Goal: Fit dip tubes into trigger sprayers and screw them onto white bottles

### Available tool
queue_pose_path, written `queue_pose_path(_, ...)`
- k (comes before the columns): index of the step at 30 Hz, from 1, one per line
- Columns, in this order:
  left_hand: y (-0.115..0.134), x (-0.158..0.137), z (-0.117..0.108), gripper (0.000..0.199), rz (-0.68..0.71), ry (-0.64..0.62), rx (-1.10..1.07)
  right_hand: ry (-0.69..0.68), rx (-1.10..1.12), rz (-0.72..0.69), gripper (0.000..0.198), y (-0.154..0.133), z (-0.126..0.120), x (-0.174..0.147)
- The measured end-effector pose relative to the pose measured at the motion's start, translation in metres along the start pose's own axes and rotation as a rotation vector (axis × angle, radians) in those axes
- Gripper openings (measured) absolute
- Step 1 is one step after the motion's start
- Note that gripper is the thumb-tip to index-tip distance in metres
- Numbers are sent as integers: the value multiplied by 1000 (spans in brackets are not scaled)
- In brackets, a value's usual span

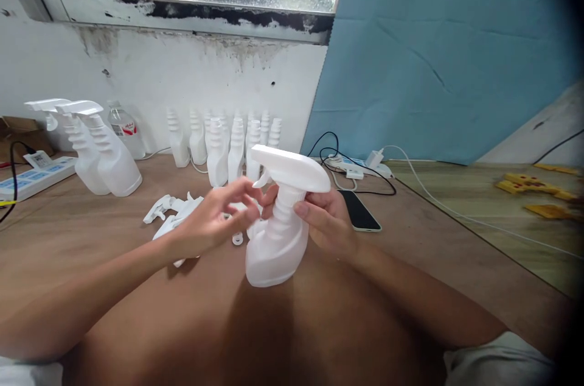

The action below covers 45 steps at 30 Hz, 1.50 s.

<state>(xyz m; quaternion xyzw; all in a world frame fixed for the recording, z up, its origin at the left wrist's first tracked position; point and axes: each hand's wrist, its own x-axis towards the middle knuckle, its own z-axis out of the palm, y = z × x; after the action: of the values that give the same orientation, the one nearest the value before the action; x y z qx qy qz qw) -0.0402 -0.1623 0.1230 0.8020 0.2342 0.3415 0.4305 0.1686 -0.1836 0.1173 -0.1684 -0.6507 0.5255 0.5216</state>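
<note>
A white spray bottle (277, 252) with its trigger head on is held up in front of me, slightly tilted. My right hand (326, 215) grips it around the neck, just below the head. Beside the trigger, my left hand (223, 212) is open with its fingers apart and a little blurred; it does not hold the bottle. Loose white trigger heads (166, 209) lie on the table behind my left hand and are partly covered by it. A small white ring-like part (237, 238) rests between my hands.
Several headless white bottles (218, 154) stand along the wall. At left, two bottles with heads (116, 154) stand near a clear plastic bottle (125, 130) and a power strip (41, 178). A phone (360, 211), cables and another power strip (365, 167) lie at right.
</note>
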Motion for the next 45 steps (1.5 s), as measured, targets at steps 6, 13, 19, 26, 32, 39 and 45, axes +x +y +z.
queue_pose_path(6,28,-7,-8,28,121,255,-100,-3,-54,49,34,2,3,0)
queue_pose_path(13,32,-14,2,12,102,306,35,37,-33,31,42,0,7,-1)
queue_pose_path(19,33,-13,1,9,152,322,150,-17,7,50,36,1,5,-1)
queue_pose_path(26,32,-9,-2,9,218,314,242,32,0,44,38,4,6,0)
queue_pose_path(32,31,-9,-4,11,265,298,288,8,23,55,36,-2,10,4)
queue_pose_path(39,32,-9,-5,10,315,289,329,-43,64,14,29,-1,8,1)
queue_pose_path(45,31,-9,-7,11,322,262,335,56,34,69,37,-5,12,3)
